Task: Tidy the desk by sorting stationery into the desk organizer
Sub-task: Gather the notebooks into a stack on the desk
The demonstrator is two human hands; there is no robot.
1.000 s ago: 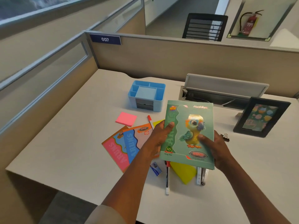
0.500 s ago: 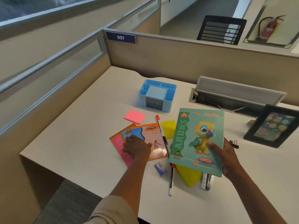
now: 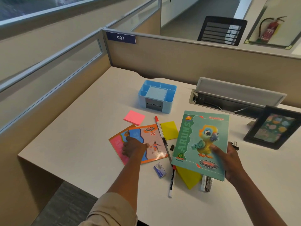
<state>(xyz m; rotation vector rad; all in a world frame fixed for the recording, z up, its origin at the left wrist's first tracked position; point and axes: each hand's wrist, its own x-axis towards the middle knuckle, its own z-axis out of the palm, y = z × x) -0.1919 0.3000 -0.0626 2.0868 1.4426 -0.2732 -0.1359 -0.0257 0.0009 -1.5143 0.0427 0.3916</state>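
Right hand (image 3: pixel 228 158) grips the green notebook (image 3: pixel 202 144) lengthwise away, tilted; left hand (image 3: pixel 132 148) presses the orange notebook (image 3: pixel 151 142).

Two bare forearms come up from the bottom edge of the view. The left arm wears a beige sleeve (image 3: pixel 110 211) at about 7 o'clock, its fabric pushed up in soft folds that end below the elbow. The left hand (image 3: pixel 132 148) and the right hand (image 3: pixel 228 162) carry no rings, watch or bands.
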